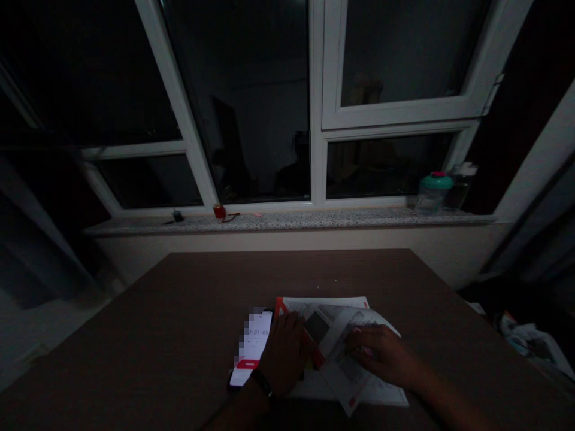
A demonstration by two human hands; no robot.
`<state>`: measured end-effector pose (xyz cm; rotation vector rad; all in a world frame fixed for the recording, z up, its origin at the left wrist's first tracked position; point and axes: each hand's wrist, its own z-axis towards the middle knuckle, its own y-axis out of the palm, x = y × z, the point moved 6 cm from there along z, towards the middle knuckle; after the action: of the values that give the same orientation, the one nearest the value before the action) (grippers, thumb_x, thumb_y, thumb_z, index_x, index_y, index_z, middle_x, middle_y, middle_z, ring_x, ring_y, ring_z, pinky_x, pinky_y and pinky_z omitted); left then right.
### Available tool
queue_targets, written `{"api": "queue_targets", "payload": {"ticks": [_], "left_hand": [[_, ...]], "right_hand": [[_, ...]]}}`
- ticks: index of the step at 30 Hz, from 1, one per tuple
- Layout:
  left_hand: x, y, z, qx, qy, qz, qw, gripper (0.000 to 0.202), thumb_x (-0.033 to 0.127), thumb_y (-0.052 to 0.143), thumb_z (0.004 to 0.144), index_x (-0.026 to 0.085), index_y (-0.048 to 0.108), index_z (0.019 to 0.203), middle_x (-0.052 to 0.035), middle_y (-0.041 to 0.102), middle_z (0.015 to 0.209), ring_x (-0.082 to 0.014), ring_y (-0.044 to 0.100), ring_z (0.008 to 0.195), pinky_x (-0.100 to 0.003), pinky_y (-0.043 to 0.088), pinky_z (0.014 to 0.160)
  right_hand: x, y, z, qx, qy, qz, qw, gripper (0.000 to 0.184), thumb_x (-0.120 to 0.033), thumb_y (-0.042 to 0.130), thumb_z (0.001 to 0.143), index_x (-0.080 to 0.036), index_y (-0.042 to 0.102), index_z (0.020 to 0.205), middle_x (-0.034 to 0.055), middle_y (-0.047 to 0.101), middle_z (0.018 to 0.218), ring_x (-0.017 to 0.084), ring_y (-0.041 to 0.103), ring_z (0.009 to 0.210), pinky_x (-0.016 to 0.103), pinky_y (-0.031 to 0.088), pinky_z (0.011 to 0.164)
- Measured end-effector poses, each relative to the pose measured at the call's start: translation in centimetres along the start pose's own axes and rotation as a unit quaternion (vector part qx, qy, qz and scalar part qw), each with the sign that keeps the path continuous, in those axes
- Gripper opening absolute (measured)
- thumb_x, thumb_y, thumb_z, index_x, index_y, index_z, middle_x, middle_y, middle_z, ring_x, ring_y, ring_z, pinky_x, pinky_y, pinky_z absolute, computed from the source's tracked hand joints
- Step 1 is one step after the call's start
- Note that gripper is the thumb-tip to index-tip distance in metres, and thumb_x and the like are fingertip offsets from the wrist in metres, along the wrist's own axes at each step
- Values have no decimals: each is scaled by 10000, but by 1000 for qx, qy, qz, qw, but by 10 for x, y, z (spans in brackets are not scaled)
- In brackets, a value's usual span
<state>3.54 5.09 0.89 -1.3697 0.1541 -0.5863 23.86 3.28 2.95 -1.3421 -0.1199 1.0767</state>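
Note:
A printed booklet or stack of sheets (323, 302) with red edging lies on the brown table. Its upper page (335, 344) is folded over at a slant, with one corner pointing toward me. My left hand (285, 350), a dark band at its wrist, lies flat with fingers stretched over the left side of the paper. On the right, my right hand (377, 353) has bent fingers closed on the slanted page; the fingertips are partly hidden. Just left of my left hand lies a lit phone (254, 347) showing a timer and a red button.
Beyond the brown table (179, 311) runs a speckled stone windowsill (287, 222). A small red object (219, 211) and a clear jar with a teal lid (435, 190) stand on it. Crumpled bags (530, 338) lie beside the table at right. The room is dim.

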Motion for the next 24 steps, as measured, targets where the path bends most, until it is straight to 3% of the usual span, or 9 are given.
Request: {"api": "queue_targets", "payload": {"ticks": [3, 6, 9, 14, 18, 24], "left_hand": [[4, -3, 1, -29, -6, -3, 1000, 460, 315, 571, 936, 206, 488, 1375, -101, 479, 1385, -310, 396, 1289, -494, 283, 1106], [6, -5, 1, -50, -9, -9, 999, 506, 325, 586, 926, 244, 465, 1411, -103, 436, 1434, -322, 361, 1329, -511, 271, 1108], [5, -3, 1, -57, -1, -10, 998, 533, 264, 582, 909, 253, 449, 1426, -106, 400, 1469, -320, 324, 1365, -521, 247, 1118], [-2, 4, 1, -35, 9, -4, 999, 489, 306, 552, 935, 262, 458, 1413, -111, 394, 1472, -330, 340, 1357, -561, 257, 1100], [-3, 4, 2, -10, 26, 2, 1000, 456, 308, 542, 950, 253, 471, 1397, -108, 430, 1443, -326, 367, 1336, -566, 272, 1090], [-2, -4, 3, 9, 14, 8, 1000, 362, 366, 539, 971, 208, 551, 1296, -108, 503, 1346, -313, 438, 1238, -505, 338, 1057]], "right_hand": [[12, -13, -4, 103, 9, -28, 994, 221, -284, 454, 961, -214, 656, 907, 59, 676, 854, 190, 641, 802, 290, 480, 723], [32, -28, -9, 197, 74, -42, 977, 226, -331, 460, 961, -220, 657, 957, 87, 673, 942, 237, 627, 932, 359, 492, 839], [51, -31, -13, 224, 154, -31, 962, 283, -400, 462, 949, -211, 646, 1055, 115, 652, 1061, 279, 604, 1030, 421, 484, 902], [59, -20, -9, 168, 203, 28, 964, 348, -457, 426, 959, -217, 651, 1073, 99, 676, 1101, 293, 582, 1136, 429, 433, 992], [52, -18, -6, 129, 191, 71, 970, 381, -480, 380, 977, -225, 664, 985, 60, 701, 964, 240, 653, 909, 339, 485, 819], [44, -12, -4, 89, 154, 138, 974, 480, -531, 372, 976, -198, 612, 727, 2, 612, 666, 172, 593, 646, 262, 423, 613]]}}
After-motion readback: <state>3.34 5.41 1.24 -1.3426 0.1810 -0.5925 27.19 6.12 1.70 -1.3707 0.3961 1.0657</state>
